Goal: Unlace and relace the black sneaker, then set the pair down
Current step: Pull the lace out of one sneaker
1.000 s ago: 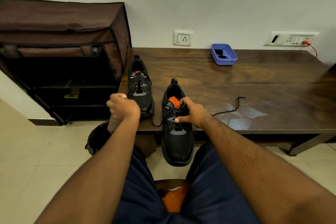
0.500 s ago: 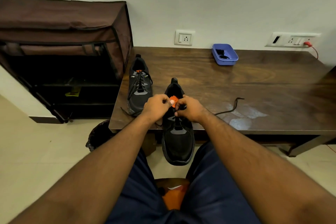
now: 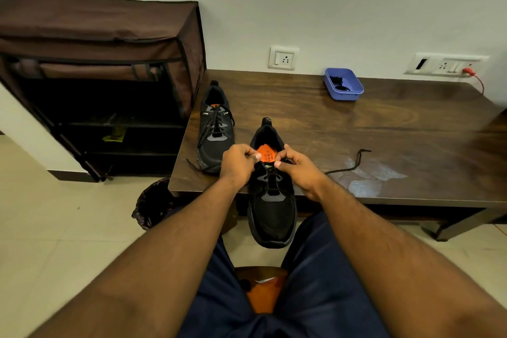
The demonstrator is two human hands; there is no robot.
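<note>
Relacing, judged near its end: black sneaker [image 3: 271, 200] at frame centre, toe overhanging the table [image 3: 384, 132] edge, lace [image 3: 348, 167] trailing right, my left hand [image 3: 238, 163] and right hand [image 3: 300, 170] each pinching lace at the top eyelets. Second sneaker [image 3: 215, 129], upper left of it, laced; setting the pair down remains.

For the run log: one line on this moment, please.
stage: lacing | left hand: pinches black lace | right hand: pinches lace | black mesh sneaker with orange insole: overhangs brown wooden table edge

Bare forearms [image 3: 170, 261], navy shorts [image 3: 315, 296].
</note>
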